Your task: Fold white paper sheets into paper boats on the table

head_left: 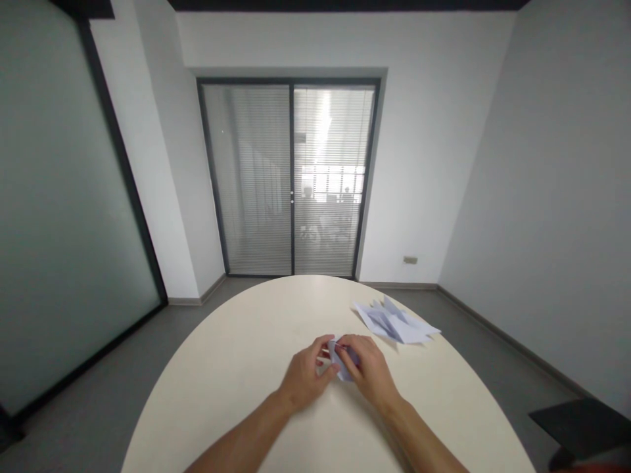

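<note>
Between my two hands, just above the pale table point(236, 368), is a small piece of folded white paper point(344, 372). My left hand point(308, 371) has its fingers curled at the paper's left edge, with the thumb against its lower corner. On the other side my right hand point(365, 366) grips the paper, thumb and fingers bent over its top and right side. Part of the sheet is hidden behind the right fingers. Beyond my right hand, a loose pile of folded white papers point(394, 323) lies near the table's right edge.
The round table's curved edge runs around the far side. A dark chair point(584, 426) stands on the floor at the lower right. Ahead are glass doors with blinds point(290, 177), and a frosted glass panel point(64, 197) is at the left.
</note>
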Action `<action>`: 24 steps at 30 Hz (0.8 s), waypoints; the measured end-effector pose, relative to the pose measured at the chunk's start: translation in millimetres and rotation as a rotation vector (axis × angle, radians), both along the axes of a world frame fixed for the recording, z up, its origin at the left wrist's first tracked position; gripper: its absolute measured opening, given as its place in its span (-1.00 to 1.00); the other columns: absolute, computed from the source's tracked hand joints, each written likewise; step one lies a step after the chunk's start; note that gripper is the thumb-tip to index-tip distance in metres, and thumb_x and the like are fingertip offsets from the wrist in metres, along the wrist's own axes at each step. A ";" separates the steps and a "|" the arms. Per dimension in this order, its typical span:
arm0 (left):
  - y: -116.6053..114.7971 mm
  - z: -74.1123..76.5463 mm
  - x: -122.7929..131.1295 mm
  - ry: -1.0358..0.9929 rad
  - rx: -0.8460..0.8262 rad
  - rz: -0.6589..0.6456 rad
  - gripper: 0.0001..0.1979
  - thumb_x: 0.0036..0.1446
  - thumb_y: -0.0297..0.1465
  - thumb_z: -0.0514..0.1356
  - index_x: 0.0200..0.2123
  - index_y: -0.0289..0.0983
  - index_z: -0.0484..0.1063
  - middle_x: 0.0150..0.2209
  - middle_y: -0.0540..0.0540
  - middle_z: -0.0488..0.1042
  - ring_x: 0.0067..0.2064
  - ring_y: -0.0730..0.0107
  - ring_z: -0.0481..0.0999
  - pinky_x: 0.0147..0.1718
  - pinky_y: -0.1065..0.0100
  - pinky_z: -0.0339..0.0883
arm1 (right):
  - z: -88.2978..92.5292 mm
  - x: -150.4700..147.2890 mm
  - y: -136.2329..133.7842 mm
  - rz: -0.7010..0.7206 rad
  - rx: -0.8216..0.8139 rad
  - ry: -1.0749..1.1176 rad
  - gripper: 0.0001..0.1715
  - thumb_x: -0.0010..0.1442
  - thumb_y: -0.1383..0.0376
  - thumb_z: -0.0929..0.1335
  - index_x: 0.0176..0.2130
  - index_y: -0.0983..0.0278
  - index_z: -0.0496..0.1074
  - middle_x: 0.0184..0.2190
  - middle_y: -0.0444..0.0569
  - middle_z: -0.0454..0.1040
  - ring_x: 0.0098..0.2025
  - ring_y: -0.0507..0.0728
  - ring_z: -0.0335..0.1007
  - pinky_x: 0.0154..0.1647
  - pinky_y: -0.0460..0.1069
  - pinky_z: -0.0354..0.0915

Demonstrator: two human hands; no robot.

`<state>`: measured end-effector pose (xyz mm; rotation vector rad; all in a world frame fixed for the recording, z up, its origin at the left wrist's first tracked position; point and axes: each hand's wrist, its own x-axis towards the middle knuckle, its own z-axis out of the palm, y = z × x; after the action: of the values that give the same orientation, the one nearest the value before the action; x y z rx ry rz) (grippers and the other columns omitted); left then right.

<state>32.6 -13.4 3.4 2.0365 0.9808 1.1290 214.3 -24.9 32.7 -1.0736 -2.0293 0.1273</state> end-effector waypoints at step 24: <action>6.3 -4.8 -3.5 -0.001 0.256 -0.016 -0.63 0.22 -0.23 0.19 0.06 -0.18 0.30 0.21 -0.17 0.29 0.16 0.18 0.34 -0.02 0.23 0.39 | -8.9 1.0 2.2 0.016 -0.174 0.194 -0.75 0.38 0.12 0.15 -0.15 0.18 0.29 -0.43 -0.15 0.45 -0.41 0.06 0.39 -0.35 -0.07 0.27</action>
<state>29.1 -7.1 -1.4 2.2393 0.8533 1.3026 215.3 -22.7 23.8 -1.1064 -1.8781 0.4074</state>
